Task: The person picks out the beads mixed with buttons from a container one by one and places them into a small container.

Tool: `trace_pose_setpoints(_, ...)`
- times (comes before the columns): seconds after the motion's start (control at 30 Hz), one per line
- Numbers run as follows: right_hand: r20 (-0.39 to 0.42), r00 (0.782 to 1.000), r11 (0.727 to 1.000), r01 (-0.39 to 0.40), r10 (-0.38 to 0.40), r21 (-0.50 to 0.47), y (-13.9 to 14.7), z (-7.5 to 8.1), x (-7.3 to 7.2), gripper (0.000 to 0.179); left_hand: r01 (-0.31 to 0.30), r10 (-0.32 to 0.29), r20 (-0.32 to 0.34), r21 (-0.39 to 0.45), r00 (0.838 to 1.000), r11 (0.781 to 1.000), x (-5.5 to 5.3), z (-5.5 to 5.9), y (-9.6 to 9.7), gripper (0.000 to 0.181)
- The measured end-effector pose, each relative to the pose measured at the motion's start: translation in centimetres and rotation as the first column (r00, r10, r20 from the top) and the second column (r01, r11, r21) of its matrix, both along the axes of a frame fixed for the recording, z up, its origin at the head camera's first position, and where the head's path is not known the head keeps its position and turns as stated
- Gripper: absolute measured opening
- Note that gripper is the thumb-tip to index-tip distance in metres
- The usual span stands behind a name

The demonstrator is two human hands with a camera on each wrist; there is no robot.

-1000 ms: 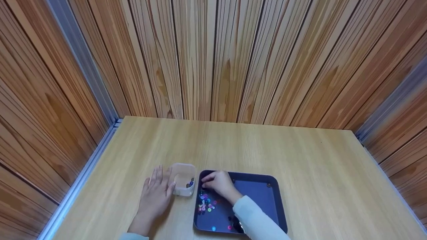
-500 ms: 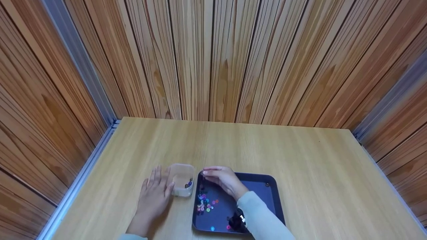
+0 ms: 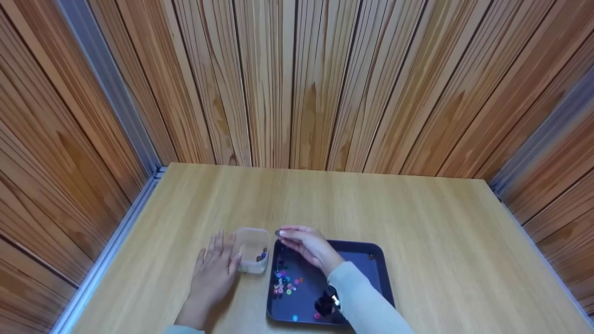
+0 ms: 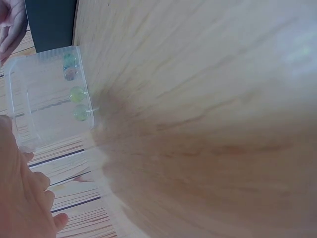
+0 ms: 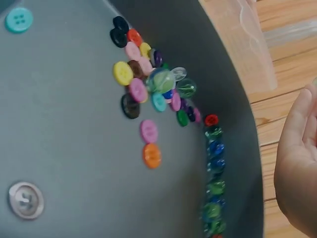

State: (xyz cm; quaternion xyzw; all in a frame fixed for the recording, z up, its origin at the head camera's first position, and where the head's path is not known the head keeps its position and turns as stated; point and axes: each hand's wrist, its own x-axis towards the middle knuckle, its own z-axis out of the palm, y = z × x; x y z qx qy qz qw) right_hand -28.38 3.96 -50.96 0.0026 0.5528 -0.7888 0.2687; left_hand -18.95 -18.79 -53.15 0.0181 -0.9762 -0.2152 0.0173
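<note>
My right hand [image 3: 308, 246] pinches a small glass marble [image 3: 277, 233] between thumb and fingertips, over the far left corner of a dark tray [image 3: 355, 257]. Just left of the tray stands a clear plastic container [image 3: 253, 268]. Several marbles [image 4: 77, 94] lie along one side of its bottom. My left hand [image 3: 216, 266] rests with straight fingers at the container's left side, thumb against its wall. In the right wrist view, colourful buttons [image 5: 137, 89] are heaped in the tray with a few marbles among them. A row of green and blue marbles [image 5: 216, 163] lines the tray wall.
A lone brown button [image 3: 371, 256] lies in the tray's far right corner, and a turquoise button [image 3: 295, 318] near its front edge. Wood-patterned panels [image 3: 311, 83] close off the back and sides of the table [image 3: 417, 222].
My right hand has risen from the tray's left side to above its far left corner, bringing the marble up with it. My left hand has stayed beside the container.
</note>
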Motion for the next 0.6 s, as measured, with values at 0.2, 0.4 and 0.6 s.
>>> trace_pose_setpoints(0.2, -0.145, 0.987, 0.974, -0.039, 0.073, 0.223, -1.3, 1.3, 0.1, 0.036, -0.001, 0.001, 0.015, -0.007, 1.000, 1.000, 0.0, 0.1, -0.1, 0.060)
trace_pose_setpoints(0.4, -0.283, 0.943, 0.893, -0.032, 0.177, 0.450, -2.9, 2.5, 0.4, 0.030, 0.009, -0.008, 0.009, -0.016, 1.000, 1.000, 0.1, 0.1, -0.1, 0.065)
trace_pose_setpoints(0.6, -0.397, 0.886, 0.817, 0.036, 0.241, 0.576, -4.2, 2.8, 0.7, 0.016, 0.014, -0.014, -0.014, -0.005, 1.000, 1.000, 0.1, 0.1, -0.2, 0.059)
